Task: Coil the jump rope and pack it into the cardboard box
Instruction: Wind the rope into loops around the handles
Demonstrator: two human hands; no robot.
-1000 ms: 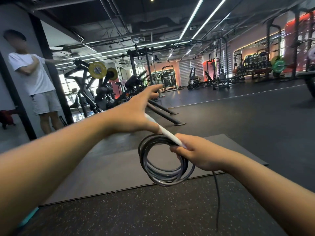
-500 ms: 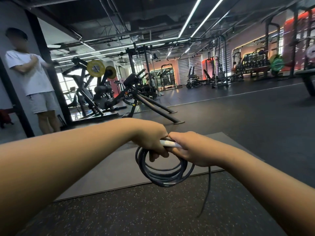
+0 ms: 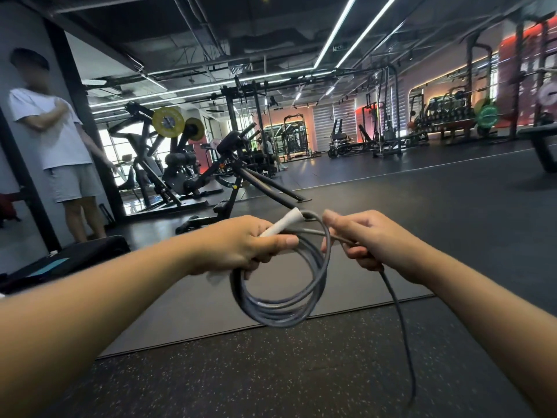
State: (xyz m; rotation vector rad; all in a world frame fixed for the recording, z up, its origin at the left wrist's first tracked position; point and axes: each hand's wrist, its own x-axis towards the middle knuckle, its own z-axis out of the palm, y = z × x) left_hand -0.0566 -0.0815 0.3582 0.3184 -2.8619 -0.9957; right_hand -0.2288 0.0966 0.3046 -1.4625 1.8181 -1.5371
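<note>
The left hand (image 3: 241, 245) is clenching the white plastic handle (image 3: 281, 226) together with the gathered loops of the grey jump rope (image 3: 286, 306), whose coil is hanging below that fist over the dark rubber mat (image 3: 187, 315). The right hand (image 3: 370, 239) is pinching the rope's free strand just beside the coil's right edge, and from there the loose tail (image 3: 404, 333) is trailing down and to the right, its end getting lost against the speckled floor. The next wrap likely depends on that tail lying on the right hand's side, running downward. The second handle and the cardboard box are not showing anywhere in view.
</note>
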